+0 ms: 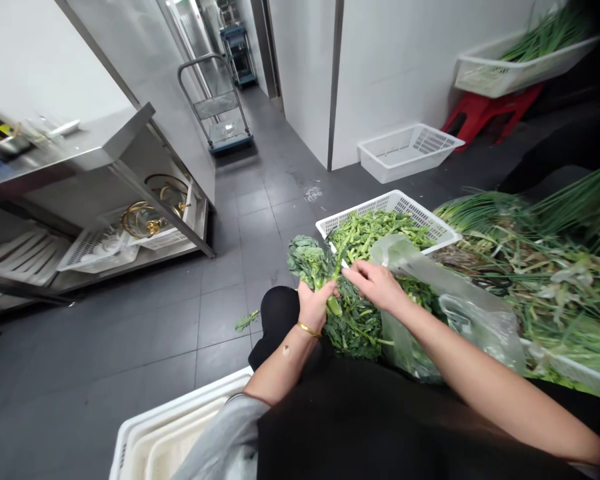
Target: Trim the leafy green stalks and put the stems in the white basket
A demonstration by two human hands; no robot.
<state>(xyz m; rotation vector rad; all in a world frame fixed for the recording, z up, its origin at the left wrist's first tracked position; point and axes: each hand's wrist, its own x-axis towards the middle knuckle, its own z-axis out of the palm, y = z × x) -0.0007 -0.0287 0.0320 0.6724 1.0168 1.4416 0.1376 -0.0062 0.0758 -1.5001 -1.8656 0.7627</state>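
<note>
My left hand (316, 303) is closed round a bunch of leafy green stalks with flower buds (310, 261), its leafy heads pointing up and away from me. Close to its right, my right hand (375, 283) has its fingers pinched together beside a thin green stalk. What lies between those fingertips is too small to make out. Beneath both hands, a heap of dark leafy greens (353, 327) lies by a clear plastic bag (405, 333). Beyond them stands a white perforated basket (443, 233) holding cut green stems (380, 230).
Spring onions (485, 217) are piled at the right, near another person's dark-clothed leg (545, 157). An empty white basket (405, 157) and a red stool (505, 110) stand by the wall. Nested white crates (180, 420) sit at lower left. A steel table (115, 143) and a trolley (220, 107) are farther off.
</note>
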